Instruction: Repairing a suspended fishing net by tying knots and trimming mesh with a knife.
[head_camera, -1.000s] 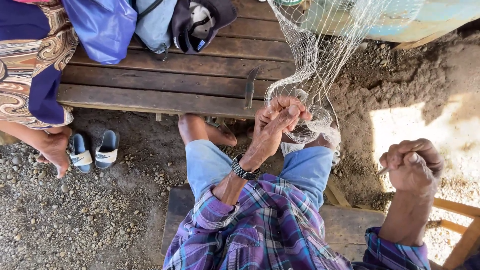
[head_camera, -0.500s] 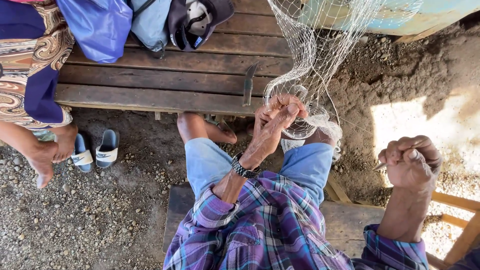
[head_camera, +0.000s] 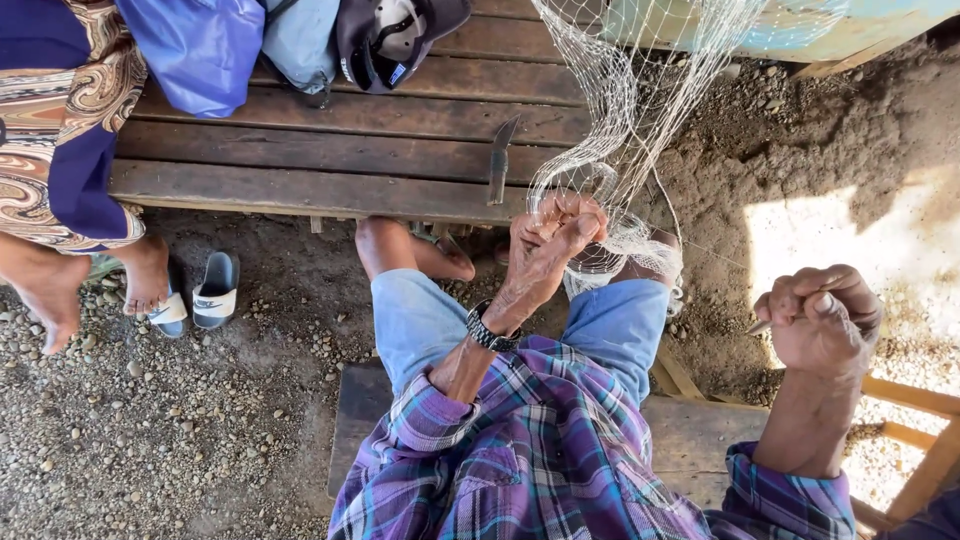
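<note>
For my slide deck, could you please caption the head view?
Seated person's left hand pinches a white net over the knees; right hand, drawn aside, grips a small tool beside a wooden bench.

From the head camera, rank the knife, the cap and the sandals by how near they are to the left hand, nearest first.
Measured from the left hand, which pinches the net:
1. Knife, lying on the bench planks just up and left of the hand.
2. Cap, farther up on the bench, at the top edge.
3. Sandals, far left on the gravel under the bench edge.

Wooden bench (head_camera: 300, 150) under knife (head_camera: 500, 160), cap (head_camera: 395, 40)
</note>
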